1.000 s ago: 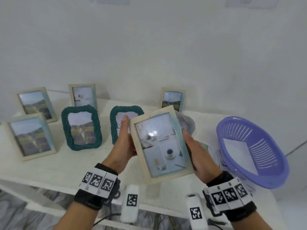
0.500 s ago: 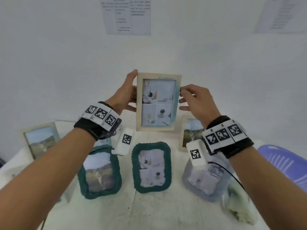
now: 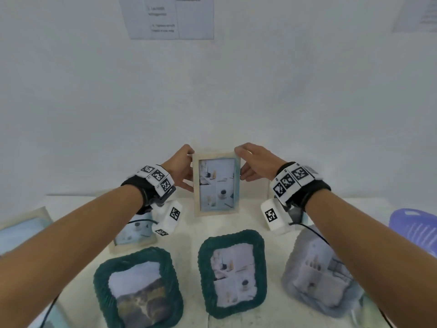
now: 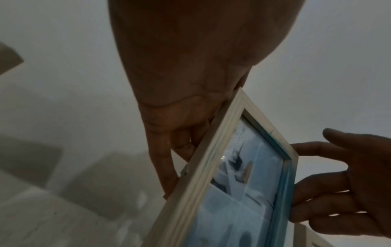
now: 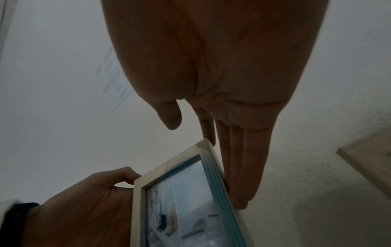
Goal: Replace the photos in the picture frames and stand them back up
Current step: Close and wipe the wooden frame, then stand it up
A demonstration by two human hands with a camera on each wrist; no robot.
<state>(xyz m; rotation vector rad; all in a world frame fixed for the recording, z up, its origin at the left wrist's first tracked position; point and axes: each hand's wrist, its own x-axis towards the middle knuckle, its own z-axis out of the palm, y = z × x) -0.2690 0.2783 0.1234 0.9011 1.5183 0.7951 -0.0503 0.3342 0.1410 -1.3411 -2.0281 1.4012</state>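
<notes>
Now holding the wooden frame (image 3: 216,183) upright at the back of the worktop (image 3: 189,233), photo facing forward, bottom edge seemingly touching the surface, though not showing clearly enough to be sure. Gripping its left edge with the left hand (image 3: 181,168), thumb curling over the front near the top corner and fingers wrapping behind. Laying the right hand (image 3: 256,162) flat along the right edge, straight fingers (image 5: 239,167) touching the wood, thumb hanging clear, not clamping. Probably steadying from both sides this way to keep the frame square while settling its rear stand, hidden from every view.

Working close to the wall (image 3: 212,102) just behind, so leaving little depth for the stand to lean back. Standing between a small frame (image 3: 132,235) behind the left wrist and another frame (image 3: 298,214) mostly hidden behind the right wrist, both near but apart from it. Reaching over a front row: two green frames (image 3: 138,290) and a grey frame (image 3: 319,282), all sitting under the forearms. Judging any pull-back as needing to go up first, since dropping the wrists risks knocking that row. Keeping well apart from the purple basket (image 3: 416,228) at the far right edge.
</notes>
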